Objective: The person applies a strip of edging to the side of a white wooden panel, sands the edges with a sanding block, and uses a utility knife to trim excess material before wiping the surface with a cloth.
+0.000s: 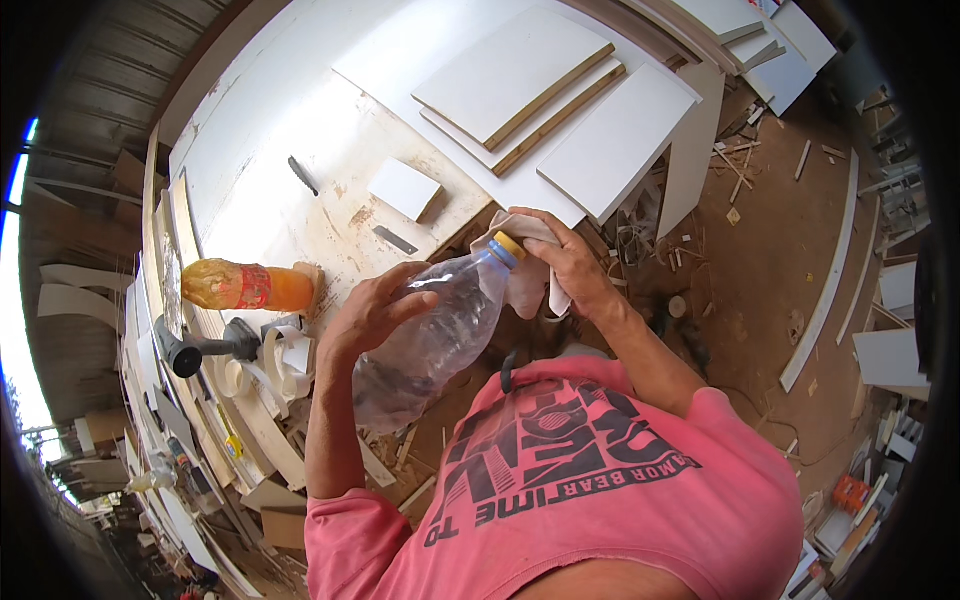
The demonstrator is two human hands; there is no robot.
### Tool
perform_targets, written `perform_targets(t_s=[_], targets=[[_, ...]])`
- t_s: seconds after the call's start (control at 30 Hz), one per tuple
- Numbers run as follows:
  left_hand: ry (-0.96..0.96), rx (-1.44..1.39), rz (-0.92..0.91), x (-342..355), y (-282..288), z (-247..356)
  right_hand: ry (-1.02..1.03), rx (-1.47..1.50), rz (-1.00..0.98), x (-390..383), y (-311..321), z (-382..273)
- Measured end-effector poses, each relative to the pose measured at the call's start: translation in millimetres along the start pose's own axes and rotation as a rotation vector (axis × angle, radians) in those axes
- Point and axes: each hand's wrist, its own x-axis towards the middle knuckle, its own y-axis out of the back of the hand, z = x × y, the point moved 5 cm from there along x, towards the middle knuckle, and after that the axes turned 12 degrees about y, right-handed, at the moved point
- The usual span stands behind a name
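Observation:
A large clear plastic bottle (430, 345) with a yellow cap and a blue neck ring lies tilted in front of my shirt, its neck toward the upper right. My left hand (385, 305) is wrapped over the bottle's upper side, thumb along the plastic. A crumpled pale cloth (528, 288) hangs beside the cap, and my right hand (572, 262) is closed on it. The cloth also lies behind the bottle's neck. Whether my right fingers touch the cap as well, I cannot tell.
The worktable (330, 160) ahead bears white boards (510, 70), a small white block (404, 189), a dark blade (303, 175) and a grey metal strip (395, 240). Left of my arm stand an orange-filled bottle (245, 287) and a hammer-like black tool (210, 345). Wood scraps (735, 170) litter the floor.

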Motion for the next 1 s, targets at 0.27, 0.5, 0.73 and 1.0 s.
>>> perform_targets(t_s=[0.27, 0.5, 0.73, 1.0], targets=[[0.088, 0.291, 0.048, 4, -4, 44, -0.104, 0.24, 0.056, -8, 46, 28], [0.11, 0.363, 0.055, 5, -12, 67, -0.135, 0.242, 0.019, -6, 58, 35], [0.113, 0.383, 0.05, 6, -12, 60, -0.17, 0.249, 0.032, -9, 55, 39], [0.059, 0.346, 0.034, 8, -1, 38, -0.143, 0.205, 0.091, -11, 38, 39]])
